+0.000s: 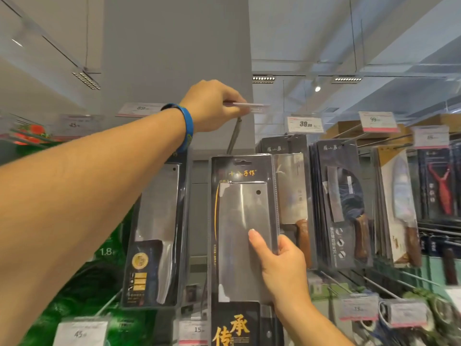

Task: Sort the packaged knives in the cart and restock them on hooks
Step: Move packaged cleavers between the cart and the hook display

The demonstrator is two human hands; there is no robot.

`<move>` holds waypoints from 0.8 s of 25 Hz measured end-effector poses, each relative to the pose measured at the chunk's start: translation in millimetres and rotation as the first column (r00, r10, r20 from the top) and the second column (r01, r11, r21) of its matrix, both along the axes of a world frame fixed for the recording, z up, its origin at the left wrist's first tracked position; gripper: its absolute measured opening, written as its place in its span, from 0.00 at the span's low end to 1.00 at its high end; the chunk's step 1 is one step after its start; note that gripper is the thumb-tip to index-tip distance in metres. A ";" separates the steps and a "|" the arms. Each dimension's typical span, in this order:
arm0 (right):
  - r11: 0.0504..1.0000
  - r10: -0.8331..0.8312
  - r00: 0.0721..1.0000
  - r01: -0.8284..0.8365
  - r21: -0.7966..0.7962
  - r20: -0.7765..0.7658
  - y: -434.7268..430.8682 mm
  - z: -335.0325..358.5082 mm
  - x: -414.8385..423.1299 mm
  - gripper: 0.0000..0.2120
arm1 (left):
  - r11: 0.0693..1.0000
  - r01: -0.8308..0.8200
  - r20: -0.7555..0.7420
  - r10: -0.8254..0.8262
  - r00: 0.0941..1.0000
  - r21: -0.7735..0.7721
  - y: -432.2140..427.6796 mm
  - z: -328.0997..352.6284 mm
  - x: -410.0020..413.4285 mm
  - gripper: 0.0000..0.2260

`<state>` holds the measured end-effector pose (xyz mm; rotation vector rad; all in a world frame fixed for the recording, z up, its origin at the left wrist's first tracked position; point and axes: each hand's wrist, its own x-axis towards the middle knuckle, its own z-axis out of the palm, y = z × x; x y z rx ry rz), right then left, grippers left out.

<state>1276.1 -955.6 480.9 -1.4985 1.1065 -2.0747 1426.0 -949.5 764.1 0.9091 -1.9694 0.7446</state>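
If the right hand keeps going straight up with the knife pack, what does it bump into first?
Most likely the metal hook, which sits just above the knife pack that the right hand holds. The left hand pinches the clear price tag at the hook's tip. Depth is hard to judge.

Price-tag holder (pixel 252 107): at left hand (pixel 212 106), on hook (pixel 234 136) end.
Packaged cleaver (pixel 243 233): in right hand (pixel 282 268), below hook.
Hanging cleaver pack (pixel 157 221): left of right hand.

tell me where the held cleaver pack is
The cleaver pack is head-view centre in the right hand, below the hook whose tag the left hand pinches.
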 end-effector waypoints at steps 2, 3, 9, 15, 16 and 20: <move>0.999 -0.033 0.999 0.033 0.005 -0.013 -1.6 5.4 -1.3 0.34 | 0.988 0.097 -0.093 -0.087 0.992 0.116 -3.1 0.7 0.1 0.13; 0.999 -0.050 0.998 0.050 0.005 -0.025 -2.3 8.7 -1.1 0.34 | 0.980 0.136 -0.139 -0.116 0.983 0.143 -5.7 1.0 -1.5 0.14; 0.997 -0.083 0.995 0.083 0.004 -0.052 -5.4 37.5 1.8 0.40 | 0.976 0.189 -0.196 -0.166 0.966 0.107 -14.3 -0.9 1.4 0.15; 0.977 -0.204 0.973 0.195 -0.089 -0.111 -10.4 79.2 3.6 0.32 | 0.979 0.161 -0.187 -0.136 0.973 0.126 -10.4 0.9 1.2 0.14; 0.972 -0.223 0.968 0.213 -0.096 -0.113 -12.6 82.0 3.5 0.32 | 0.978 0.165 -0.191 -0.138 0.972 0.129 -10.6 0.5 1.4 0.14; 0.965 -0.258 0.953 0.248 -0.081 -0.156 -18.8 78.8 -1.1 0.31 | 0.975 0.167 -0.202 -0.136 0.970 0.144 -10.1 -1.1 -0.6 0.12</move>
